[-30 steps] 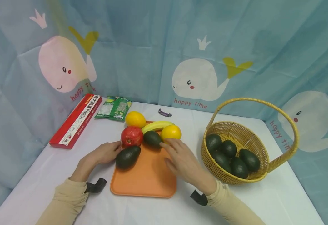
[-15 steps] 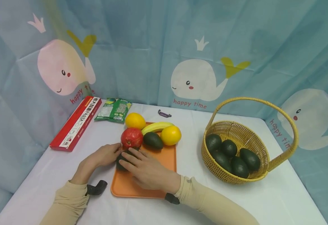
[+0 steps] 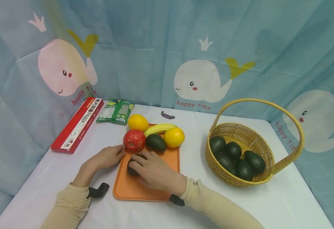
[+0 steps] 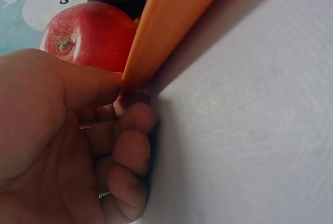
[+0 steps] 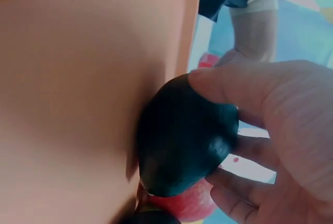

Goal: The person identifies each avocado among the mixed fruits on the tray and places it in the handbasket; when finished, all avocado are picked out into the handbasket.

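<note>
My left hand [image 3: 109,156] pinches the left edge of an orange tray [image 3: 139,193], thumb on top and curled fingers below in the left wrist view. Over the tray's middle, my right hand [image 3: 155,170] grips a dark green avocado [image 5: 184,135] between thumb and fingers, close to the tray's surface. A second avocado [image 3: 156,142] lies farther back. Beside it sits a red pomegranate [image 3: 134,140], just beyond my left fingertips. A banana [image 3: 159,128] and two yellow lemon-like fruits, one at right [image 3: 174,137] and one at left [image 3: 137,122], lie at the tray's far end.
At the right stands a tall-handled wicker basket [image 3: 265,144] with several avocados inside. A red pasta box [image 3: 78,125] and a green snack packet [image 3: 116,111] lie at the back left. Behind the tray is a small purple-wrapped candy [image 3: 167,115].
My right hand moved left from beside the right lemon-like fruit to the front avocado and took hold of it. The avocado has shifted slightly right. My left hand stays at the tray's edge.
</note>
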Demonstrator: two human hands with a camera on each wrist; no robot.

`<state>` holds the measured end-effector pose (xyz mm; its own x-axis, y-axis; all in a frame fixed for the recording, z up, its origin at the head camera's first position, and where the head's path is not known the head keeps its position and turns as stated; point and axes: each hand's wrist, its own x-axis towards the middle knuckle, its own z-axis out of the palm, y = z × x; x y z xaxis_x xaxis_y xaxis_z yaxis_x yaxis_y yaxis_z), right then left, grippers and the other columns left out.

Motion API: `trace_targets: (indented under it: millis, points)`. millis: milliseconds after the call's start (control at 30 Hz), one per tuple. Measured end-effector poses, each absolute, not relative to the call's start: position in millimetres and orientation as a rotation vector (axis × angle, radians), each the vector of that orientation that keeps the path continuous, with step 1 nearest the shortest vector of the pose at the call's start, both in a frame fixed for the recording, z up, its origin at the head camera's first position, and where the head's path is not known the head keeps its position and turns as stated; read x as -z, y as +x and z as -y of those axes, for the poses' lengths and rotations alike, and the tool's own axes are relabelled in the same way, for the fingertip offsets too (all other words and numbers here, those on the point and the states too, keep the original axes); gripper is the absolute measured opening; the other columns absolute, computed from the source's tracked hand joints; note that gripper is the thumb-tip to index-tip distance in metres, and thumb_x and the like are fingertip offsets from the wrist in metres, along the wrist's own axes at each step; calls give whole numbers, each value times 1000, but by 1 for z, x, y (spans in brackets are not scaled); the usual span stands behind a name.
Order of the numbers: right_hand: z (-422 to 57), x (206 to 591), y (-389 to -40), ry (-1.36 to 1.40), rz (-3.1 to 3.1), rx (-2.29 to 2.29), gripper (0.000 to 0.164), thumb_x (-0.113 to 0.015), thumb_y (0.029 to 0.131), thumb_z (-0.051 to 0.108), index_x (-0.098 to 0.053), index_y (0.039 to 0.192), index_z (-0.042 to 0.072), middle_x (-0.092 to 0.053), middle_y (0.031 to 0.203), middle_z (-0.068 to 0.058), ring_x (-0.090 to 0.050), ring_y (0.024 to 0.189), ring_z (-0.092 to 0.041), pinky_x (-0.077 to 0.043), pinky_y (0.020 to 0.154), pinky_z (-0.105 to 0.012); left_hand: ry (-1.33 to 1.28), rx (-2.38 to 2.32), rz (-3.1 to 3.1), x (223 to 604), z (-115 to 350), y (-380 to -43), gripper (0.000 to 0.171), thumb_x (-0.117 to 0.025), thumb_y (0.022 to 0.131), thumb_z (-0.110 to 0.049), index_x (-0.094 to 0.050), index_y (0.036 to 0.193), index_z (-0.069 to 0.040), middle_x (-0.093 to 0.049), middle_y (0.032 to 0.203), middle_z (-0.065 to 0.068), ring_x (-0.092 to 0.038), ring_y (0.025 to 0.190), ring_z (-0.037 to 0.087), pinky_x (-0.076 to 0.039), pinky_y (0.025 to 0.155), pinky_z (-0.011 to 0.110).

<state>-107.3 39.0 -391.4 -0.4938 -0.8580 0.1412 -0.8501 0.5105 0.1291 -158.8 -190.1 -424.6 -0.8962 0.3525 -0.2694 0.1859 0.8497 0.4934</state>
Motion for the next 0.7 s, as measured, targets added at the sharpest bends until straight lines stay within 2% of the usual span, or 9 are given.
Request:
trace_targets:
  millis: [133,300,433,533,700]
  points:
    - [-44,395,-106,1469,2577,88,47,-68,90,29,-52,134,23,-56,128,-2,-52,115,-19,-46,97,-31,394,-664,-2667,425,190,-159,16,-48,100,-21,-52,88,-11,-38,70,0,-45,70,17,-35,65,32]
    - [-57,398,-102,1469,2669,109,53,-74,85,33,-54,135,29,-55,125,-6,-55,109,-19,-48,98,-31,378,-664,-2657,424,191,-158,16,-49,100,-22,-53,90,-10,-43,71,1,-46,70,17,-35,64,32]
    - [-78,393,-96,1380,2713,-26,59,-77,80,37,-53,132,24,-57,125,-6,-60,101,-19,-52,89,-31,364,-670,-2648,425,191,-158,15,-49,99,-22,-54,91,-10,-45,72,2,-47,71,17,-37,65,32]
    - [-105,382,-92,1256,2664,-221,61,-80,76,34,-53,129,19,-58,124,-4,-60,98,-18,-52,88,-32,355,-670,-2643,426,191,-158,14,-49,99,-22,-55,93,-10,-45,72,2,-48,73,18,-38,67,33]
    - [-165,358,-88,987,2516,-425,66,-84,68,28,-56,125,11,-61,124,-6,-59,109,-21,-49,95,-37,343,-670,-2633,425,190,-160,16,-49,100,-23,-57,99,-9,-48,74,3,-49,75,19,-40,69,34]
